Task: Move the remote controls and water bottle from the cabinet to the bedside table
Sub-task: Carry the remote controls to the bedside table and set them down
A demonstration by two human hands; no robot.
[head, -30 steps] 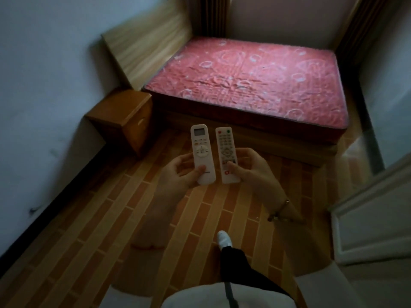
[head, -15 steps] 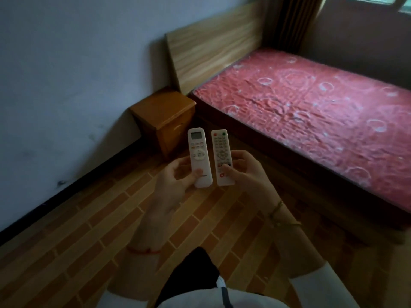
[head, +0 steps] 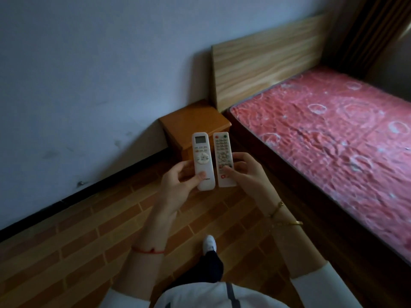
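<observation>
Currently I am holding one remote control in each hand, both raised in front of me with their buttons facing up. My left hand (head: 178,181) is gripping the air-conditioner remote (head: 202,160), the one with a small screen at its top; my thumb is pressing on its lower face and my fingers are curling underneath. My right hand (head: 246,174) is pinching the TV remote (head: 223,158) the same way, thumb on the lower buttons, fingers wrapping behind. The two remotes are sitting side by side, nearly touching.

I am using the bedside table (head: 195,121) as my landmark. It is a small orange-brown wooden cabinet against the wall, and its top is looking bare. Both remotes are floating just in front of it, overlapping its front face from my viewpoint, but they are not resting on it. The bed (head: 329,134), with a red patterned mattress and a pale wooden headboard, is standing directly to the right of the table. My foot (head: 209,243) is stepping on the brick-patterned floor well short of the table.

So I am judging the remotes as collected and partway carried, not yet set down. The water bottle is not appearing anywhere, so fetching it is seemingly remaining.
</observation>
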